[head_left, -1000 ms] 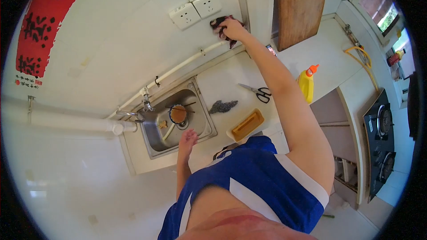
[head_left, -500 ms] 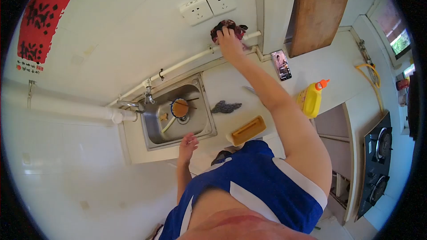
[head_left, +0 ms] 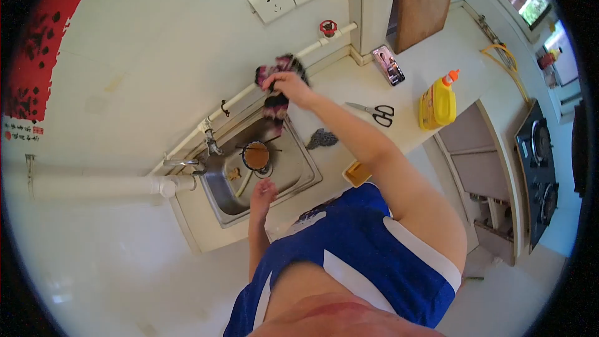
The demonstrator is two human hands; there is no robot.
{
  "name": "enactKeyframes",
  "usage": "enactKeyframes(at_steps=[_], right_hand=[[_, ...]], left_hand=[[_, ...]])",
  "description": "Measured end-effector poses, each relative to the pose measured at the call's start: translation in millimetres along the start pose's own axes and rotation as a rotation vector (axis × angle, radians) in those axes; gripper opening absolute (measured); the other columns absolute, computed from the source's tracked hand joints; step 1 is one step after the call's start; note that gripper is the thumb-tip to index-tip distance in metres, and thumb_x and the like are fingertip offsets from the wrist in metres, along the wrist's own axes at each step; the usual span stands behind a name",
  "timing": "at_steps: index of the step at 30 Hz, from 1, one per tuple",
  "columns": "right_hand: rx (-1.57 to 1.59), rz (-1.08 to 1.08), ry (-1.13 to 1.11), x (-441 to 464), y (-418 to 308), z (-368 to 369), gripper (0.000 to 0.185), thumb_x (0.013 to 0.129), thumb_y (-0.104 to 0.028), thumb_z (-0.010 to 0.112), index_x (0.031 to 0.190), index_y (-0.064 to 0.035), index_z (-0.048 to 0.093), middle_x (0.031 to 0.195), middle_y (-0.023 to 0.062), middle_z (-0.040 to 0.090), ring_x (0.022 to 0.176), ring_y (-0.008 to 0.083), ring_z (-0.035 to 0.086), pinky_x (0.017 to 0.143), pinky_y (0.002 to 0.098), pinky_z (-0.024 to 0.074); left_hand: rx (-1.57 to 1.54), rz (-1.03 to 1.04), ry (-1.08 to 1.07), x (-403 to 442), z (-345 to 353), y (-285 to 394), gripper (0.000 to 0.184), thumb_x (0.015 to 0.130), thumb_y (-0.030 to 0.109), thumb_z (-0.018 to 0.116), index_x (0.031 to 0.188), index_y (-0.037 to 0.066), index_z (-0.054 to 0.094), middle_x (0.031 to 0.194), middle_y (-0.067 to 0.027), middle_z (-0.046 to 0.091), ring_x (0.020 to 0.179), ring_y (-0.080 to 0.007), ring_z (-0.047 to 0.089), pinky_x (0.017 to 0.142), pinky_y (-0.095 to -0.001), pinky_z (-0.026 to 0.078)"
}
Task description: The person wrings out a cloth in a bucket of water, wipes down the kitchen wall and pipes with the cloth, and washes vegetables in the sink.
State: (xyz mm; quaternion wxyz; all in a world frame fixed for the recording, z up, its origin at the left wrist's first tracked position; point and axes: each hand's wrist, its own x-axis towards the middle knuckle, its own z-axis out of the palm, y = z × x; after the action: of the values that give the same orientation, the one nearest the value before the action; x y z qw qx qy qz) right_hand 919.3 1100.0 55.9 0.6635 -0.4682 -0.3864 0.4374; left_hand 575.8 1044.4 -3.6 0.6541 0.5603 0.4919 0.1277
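While the thumb and fingers of the right hand (head_left: 288, 86) pinch its middle, we see the patterned cloth (head_left: 276, 108) hanging at the wall, above the far edge of the sink. Its long axis runs steeply: one bunched end rises above and just beyond the fingertips, and the loose tail points down below them toward the basin, its tip blurred. We note the white pipe (head_left: 242, 98) passing behind the cloth, slanting down to the left of the fingers; whether the two touch we cannot tell. To the right of the fingers and higher, a red valve wheel (head_left: 328, 28) projects at the pipe, and above the fingers we find the wall sockets (head_left: 272, 2).

Left of and lower than the right fingers stands the faucet (head_left: 212, 141), over the sink (head_left: 288, 168). Just beyond the fingers of the left hand (head_left: 264, 193), which are loosely bent around nothing that we can see, a bowl (head_left: 256, 156) sits in the basin with dark sticks across it.

Right of the gripping fingers, the forearm crosses the counter and partly hides a yellow tray (head_left: 357, 175). On its near side we mark a grey scrubber (head_left: 322, 138); on its far side, scissors (head_left: 382, 115), and farther from the fingers, a phone (head_left: 389, 65) and a yellow bottle (head_left: 437, 106).
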Motion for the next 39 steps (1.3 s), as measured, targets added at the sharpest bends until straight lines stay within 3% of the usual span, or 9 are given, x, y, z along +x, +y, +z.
enactKeyframes(at_steps=[6, 12, 14, 16, 20, 24, 27, 35, 39], right_hand=[[0.483, 0.123, 0.141, -39.3, -22.7, 45.8, 0.023, 0.076, 0.004, 0.042, 0.09, -0.0033, 0.059, 0.092, 0.0024, 0.058, 0.087, 0.0126, 0.053, 0.08, 0.0252, 0.0421], [0.942, -0.324, 0.609, -61.7, -42.0, 13.6, 0.031, 0.08, -0.004, 0.045, 0.11, -0.004, 0.051, 0.099, 0.0101, 0.057, 0.091, 0.0208, 0.057, 0.081, 0.0332, 0.0473], [1.008, -0.051, 0.683, -54.1, 10.4, -5.5, 0.024, 0.084, -0.014, 0.049, 0.106, -0.0047, 0.053, 0.096, 0.0089, 0.058, 0.089, 0.0203, 0.057, 0.079, 0.0318, 0.0475], [1.337, -0.033, 0.305, -42.6, 65.4, -21.2, 0.024, 0.087, -0.025, 0.048, 0.102, -0.0066, 0.054, 0.094, 0.0063, 0.058, 0.087, 0.0206, 0.056, 0.078, 0.0322, 0.047], [1.234, -0.111, 0.287, -36.4, 10.7, -18.3, 0.013, 0.088, -0.017, 0.046, 0.089, -0.0073, 0.053, 0.082, 0.0049, 0.055, 0.079, 0.0182, 0.054, 0.068, 0.0309, 0.0464], [1.355, -0.326, 0.153, -41.5, 48.1, -93.3, 0.047, 0.087, -0.051, 0.039, 0.11, -0.0134, 0.055, 0.109, 0.0068, 0.058, 0.102, 0.0256, 0.053, 0.089, 0.0431, 0.0427], [1.235, -0.27, 0.58, -42.0, 43.7, -117.3, 0.044, 0.087, -0.047, 0.035, 0.108, -0.0154, 0.057, 0.11, 0.0034, 0.058, 0.104, 0.026, 0.052, 0.093, 0.0442, 0.0388], [1.135, -0.176, 0.944, 3.9, -25.6, -158.5, 0.029, 0.087, -0.045, 0.041, 0.078, -0.0196, 0.052, 0.062, -0.0007, 0.05, 0.053, 0.0173, 0.045, 0.052, 0.0323, 0.0391], [1.269, -0.319, 0.859, 34.2, -5.7, -179.7, 0.023, 0.087, -0.036, 0.04, 0.082, -0.0184, 0.053, 0.077, -0.0006, 0.055, 0.068, 0.0173, 0.051, 0.06, 0.0336, 0.0425]], left_hand=[[0.036, 0.1, -0.133, 24.3, -23.6, 27.7, 0.039, 0.083, 0.012, 0.058, 0.12, 0.01, 0.045, 0.101, -0.0037, 0.055, 0.085, -0.0117, 0.055, 0.071, -0.0253, 0.046], [0.095, 0.082, -0.27, 42.0, -29.2, 35.4, 0.037, 0.084, 0.013, 0.057, 0.118, 0.01, 0.046, 0.103, -0.0039, 0.056, 0.087, -0.0121, 0.055, 0.071, -0.025, 0.045], [0.1, 0.081, -0.252, 43.3, -25.5, 39.5, 0.036, 0.084, 0.013, 0.057, 0.118, 0.009, 0.047, 0.103, -0.004, 0.056, 0.087, -0.0123, 0.055, 0.071, -0.0251, 0.045], [0.096, 0.09, -0.223, 43.9, -19.0, 43.2, 0.035, 0.084, 0.013, 0.057, 0.117, 0.009, 0.047, 0.103, -0.0041, 0.056, 0.087, -0.0124, 0.056, 0.071, -0.0252, 0.045], [0.07, 0.064, -0.144, 31.1, -6.7, 45.7, 0.034, 0.086, 0.013, 0.055, 0.119, 0.009, 0.047, 0.106, -0.0045, 0.056, 0.089, -0.0143, 0.057, 0.072, -0.0258, 0.046], [0.11, -0.022, -0.125, 26.6, -7.5, 34.7, 0.034, 0.087, 0.014, 0.055, 0.119, 0.009, 0.047, 0.108, -0.0043, 0.056, 0.09, -0.0157, 0.057, 0.076, -0.0286, 0.047], [0.075, -0.043, -0.065, 25.5, -4.1, 41.3, 0.034, 0.087, 0.014, 0.054, 0.12, 0.01, 0.047, 0.108, -0.0044, 0.056, 0.091, -0.0167, 0.057, 0.076, -0.0295, 0.047], [0.1, -0.052, -0.024, 36.9, -9.0, 52.0, 0.034, 0.086, 0.016, 0.055, 0.119, 0.009, 0.047, 0.108, -0.0044, 0.056, 0.091, -0.0172, 0.056, 0.076, -0.0302, 0.047], [0.099, -0.102, -0.041, 45.5, -11.0, 51.2, 0.034, 0.086, 0.017, 0.057, 0.118, 0.01, 0.048, 0.106, -0.0042, 0.056, 0.09, -0.0157, 0.056, 0.075, -0.0291, 0.047]])
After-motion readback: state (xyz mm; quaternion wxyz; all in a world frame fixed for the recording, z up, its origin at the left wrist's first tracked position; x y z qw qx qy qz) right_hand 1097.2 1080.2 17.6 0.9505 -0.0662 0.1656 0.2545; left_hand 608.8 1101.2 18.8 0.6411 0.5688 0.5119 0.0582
